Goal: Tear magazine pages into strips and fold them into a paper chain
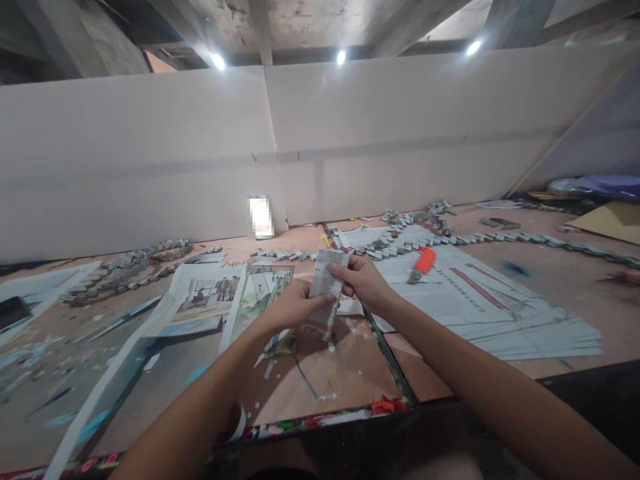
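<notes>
A small folded piece of printed paper (324,268) is held up over the middle of the table. My left hand (300,305) grips its lower part, with the thumb lying across the front. At its upper right edge my right hand (361,278) pinches it between thumb and fingers. A long chain of folded paper links (530,238) runs over the back of the table, behind both hands. Right of my right hand, an orange cutter (424,262) lies on a stack of newspaper sheets (480,303).
Newspaper and a picture page (210,293) lie on the left, near a coiled paper chain (125,270) and a dark phone (13,312). A blurred bright rectangle (261,217) stands against the white partition (150,153). Purple plastic (605,185) sits at the far right.
</notes>
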`<control>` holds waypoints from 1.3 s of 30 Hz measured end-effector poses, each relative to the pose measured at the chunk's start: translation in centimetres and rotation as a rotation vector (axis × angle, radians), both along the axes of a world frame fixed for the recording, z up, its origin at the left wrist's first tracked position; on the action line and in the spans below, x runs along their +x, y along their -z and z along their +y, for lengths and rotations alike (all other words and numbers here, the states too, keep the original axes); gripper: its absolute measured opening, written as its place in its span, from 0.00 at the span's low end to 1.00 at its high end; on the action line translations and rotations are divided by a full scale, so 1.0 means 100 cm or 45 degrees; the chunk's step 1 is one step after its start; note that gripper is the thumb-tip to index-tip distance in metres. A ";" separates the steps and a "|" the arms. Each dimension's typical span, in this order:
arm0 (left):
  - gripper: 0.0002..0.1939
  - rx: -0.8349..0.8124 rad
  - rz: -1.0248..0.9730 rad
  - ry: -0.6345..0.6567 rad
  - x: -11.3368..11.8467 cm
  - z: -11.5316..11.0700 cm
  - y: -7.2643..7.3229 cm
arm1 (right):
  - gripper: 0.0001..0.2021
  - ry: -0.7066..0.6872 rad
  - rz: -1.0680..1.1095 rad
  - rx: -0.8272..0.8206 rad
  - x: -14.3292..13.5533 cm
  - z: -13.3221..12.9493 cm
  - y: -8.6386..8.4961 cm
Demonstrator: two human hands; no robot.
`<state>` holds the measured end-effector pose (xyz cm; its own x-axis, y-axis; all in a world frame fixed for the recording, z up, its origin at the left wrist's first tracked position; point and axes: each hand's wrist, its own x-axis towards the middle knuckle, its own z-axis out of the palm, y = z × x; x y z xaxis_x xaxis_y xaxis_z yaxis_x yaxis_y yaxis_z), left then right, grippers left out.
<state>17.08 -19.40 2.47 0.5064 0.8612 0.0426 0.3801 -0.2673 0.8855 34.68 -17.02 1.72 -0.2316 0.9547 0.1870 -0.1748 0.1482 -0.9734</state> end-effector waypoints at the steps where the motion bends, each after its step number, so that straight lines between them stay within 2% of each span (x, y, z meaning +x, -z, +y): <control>1: 0.16 -0.007 0.005 0.000 0.001 0.000 0.001 | 0.19 -0.013 -0.008 0.011 -0.001 -0.001 0.000; 4: 0.17 0.005 -0.006 -0.028 0.001 0.001 0.001 | 0.18 -0.017 -0.039 0.028 -0.002 -0.004 -0.002; 10: 0.16 0.306 -0.368 -0.414 0.000 -0.001 -0.011 | 0.18 -0.013 -0.152 0.106 -0.002 -0.015 -0.015; 13: 0.14 0.397 -0.348 -0.525 -0.001 -0.005 -0.016 | 0.17 -0.021 -0.197 0.158 -0.004 -0.020 -0.019; 19: 0.13 0.516 -0.258 -0.555 -0.001 -0.009 -0.018 | 0.15 0.069 -0.133 0.197 -0.006 -0.022 -0.017; 24: 0.12 0.549 -0.270 -0.556 0.001 -0.010 -0.017 | 0.17 0.182 -0.101 0.246 -0.007 -0.024 -0.018; 28: 0.11 0.564 -0.261 -0.618 0.002 -0.011 -0.017 | 0.18 0.207 -0.157 0.262 -0.008 -0.026 -0.019; 34: 0.12 0.492 -0.296 -0.570 0.001 -0.010 -0.015 | 0.18 0.222 -0.164 0.276 -0.008 -0.026 -0.018; 39: 0.13 0.514 -0.305 -0.613 0.000 -0.009 -0.013 | 0.18 0.196 -0.163 0.281 -0.008 -0.025 -0.017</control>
